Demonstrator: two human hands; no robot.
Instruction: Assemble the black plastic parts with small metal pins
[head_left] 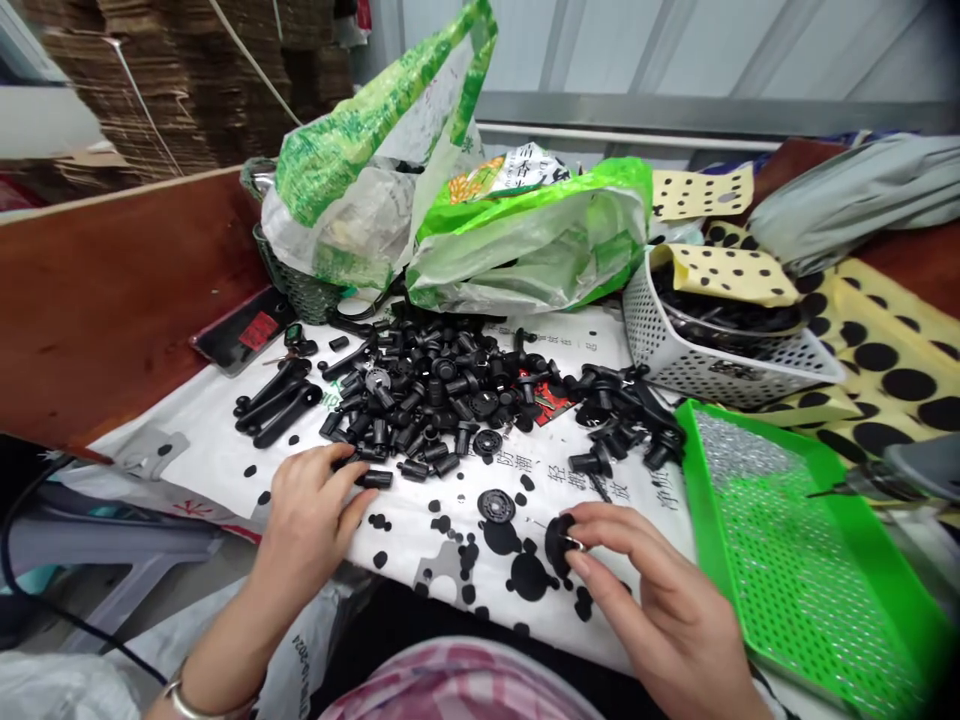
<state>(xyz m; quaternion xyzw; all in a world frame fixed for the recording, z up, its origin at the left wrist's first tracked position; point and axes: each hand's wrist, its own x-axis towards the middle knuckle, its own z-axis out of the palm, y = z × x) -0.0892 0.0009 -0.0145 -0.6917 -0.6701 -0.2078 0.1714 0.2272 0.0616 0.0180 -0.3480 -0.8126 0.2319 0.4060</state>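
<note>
My left hand [315,510] is at the front left edge of a pile of black plastic parts [427,385]. Its thumb and forefinger close on the end of a short black plastic cylinder [377,479]. My right hand [645,585] pinches a round black plastic disc [557,546] on edge above the cloth, with a shiny metal bit showing at the fingertips. A similar ribbed black disc [496,505] lies flat on the cloth, between the hands.
A green tray [817,590] of small silvery pieces stands at right, with a power screwdriver [877,475] over it. Behind it is a white perforated basket [735,370]. Plastic bags [525,250] stand at the back; black handles [277,400] and a phone-like slab [244,330] lie left.
</note>
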